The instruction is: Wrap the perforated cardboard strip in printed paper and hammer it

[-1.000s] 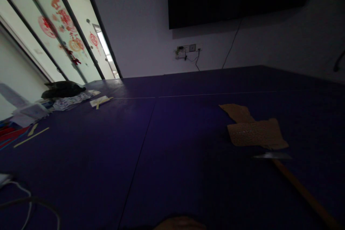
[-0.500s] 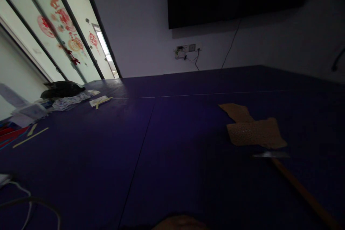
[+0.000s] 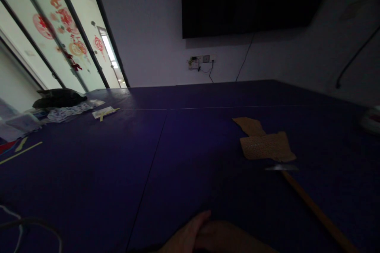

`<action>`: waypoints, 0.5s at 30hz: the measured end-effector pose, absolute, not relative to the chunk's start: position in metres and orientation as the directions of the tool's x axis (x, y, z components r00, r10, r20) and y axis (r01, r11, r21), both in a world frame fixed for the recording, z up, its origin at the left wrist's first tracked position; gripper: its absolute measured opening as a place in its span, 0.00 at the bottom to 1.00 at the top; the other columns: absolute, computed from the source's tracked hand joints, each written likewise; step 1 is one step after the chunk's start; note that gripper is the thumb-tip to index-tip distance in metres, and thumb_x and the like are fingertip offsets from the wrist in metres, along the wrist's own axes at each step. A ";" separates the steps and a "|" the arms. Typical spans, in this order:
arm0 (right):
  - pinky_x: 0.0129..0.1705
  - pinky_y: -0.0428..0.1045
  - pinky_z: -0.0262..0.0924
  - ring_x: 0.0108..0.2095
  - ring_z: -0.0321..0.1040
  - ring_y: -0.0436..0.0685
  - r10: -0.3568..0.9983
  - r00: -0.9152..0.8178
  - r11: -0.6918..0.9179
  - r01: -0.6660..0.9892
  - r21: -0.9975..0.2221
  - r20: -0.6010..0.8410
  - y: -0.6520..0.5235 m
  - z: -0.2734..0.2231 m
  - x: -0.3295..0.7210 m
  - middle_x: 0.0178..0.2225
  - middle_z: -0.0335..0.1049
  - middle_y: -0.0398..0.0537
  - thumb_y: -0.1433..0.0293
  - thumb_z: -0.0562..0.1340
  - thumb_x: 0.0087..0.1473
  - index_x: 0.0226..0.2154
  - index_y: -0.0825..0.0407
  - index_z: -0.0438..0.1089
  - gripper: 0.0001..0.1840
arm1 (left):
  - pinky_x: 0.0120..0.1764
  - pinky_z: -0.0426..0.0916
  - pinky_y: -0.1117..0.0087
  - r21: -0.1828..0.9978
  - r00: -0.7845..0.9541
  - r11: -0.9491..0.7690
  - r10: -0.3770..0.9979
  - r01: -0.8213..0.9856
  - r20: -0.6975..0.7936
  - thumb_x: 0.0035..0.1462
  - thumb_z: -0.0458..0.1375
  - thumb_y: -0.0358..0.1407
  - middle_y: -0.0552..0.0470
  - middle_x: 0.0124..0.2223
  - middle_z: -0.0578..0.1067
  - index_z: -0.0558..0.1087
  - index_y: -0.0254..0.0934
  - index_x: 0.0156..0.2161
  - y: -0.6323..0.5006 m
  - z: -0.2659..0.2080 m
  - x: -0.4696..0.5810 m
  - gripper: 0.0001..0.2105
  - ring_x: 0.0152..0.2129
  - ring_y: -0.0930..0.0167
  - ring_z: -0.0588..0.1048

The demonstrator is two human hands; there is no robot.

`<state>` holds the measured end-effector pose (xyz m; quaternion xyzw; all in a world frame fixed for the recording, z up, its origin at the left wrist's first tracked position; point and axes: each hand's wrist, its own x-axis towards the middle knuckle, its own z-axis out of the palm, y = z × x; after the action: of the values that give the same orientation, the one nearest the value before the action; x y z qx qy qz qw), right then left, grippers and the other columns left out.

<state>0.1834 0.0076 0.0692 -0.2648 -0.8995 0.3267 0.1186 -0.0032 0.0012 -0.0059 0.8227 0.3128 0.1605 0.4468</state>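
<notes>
At the bottom edge my left hand (image 3: pixel 185 235) and my right hand (image 3: pixel 224 235) meet and touch. The left one shows stretched fingers lying against the right one, whose fingers are mostly hidden in the dark. Neither seems to hold an object. To their right a hammer (image 3: pixel 311 205) lies on the dark blue tabletop (image 3: pixel 190 158), its long wooden handle slanting toward the lower right and its narrow metal head pointing away. Just beyond the head are two torn brown cardboard pieces (image 3: pixel 267 146), one partly overlapping the other.
A black bag (image 3: pixel 61 98) and plastic wrapping (image 3: pixel 71 111) sit at the far left, with a small white pad (image 3: pixel 103 112) nearby. Yellow strips (image 3: pixel 22 153) lie on the left side. Cables (image 3: pixel 35 223) loop at lower left. A wall screen (image 3: pixel 252 2) hangs beyond the table.
My hands have come up into view at the bottom and now touch; before, only a small part of one showed. The camera has turned slightly right. Hammer and cardboard stay put.
</notes>
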 end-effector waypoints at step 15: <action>0.44 0.50 0.55 0.44 0.63 0.61 0.992 -0.063 0.080 0.984 -0.159 0.111 0.195 0.115 0.335 0.44 0.66 0.62 0.76 0.52 0.49 0.44 0.62 0.66 0.18 | 0.52 0.56 0.58 0.690 0.721 -0.582 0.681 0.430 0.124 0.43 0.54 0.26 0.43 0.56 0.60 0.49 0.39 0.57 0.002 0.018 -0.002 0.34 0.52 0.63 0.59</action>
<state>0.3355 0.1949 0.1153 -0.6779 -0.7287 0.0208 0.0953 -0.0022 0.0017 0.0176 0.8683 0.3201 0.1920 0.3267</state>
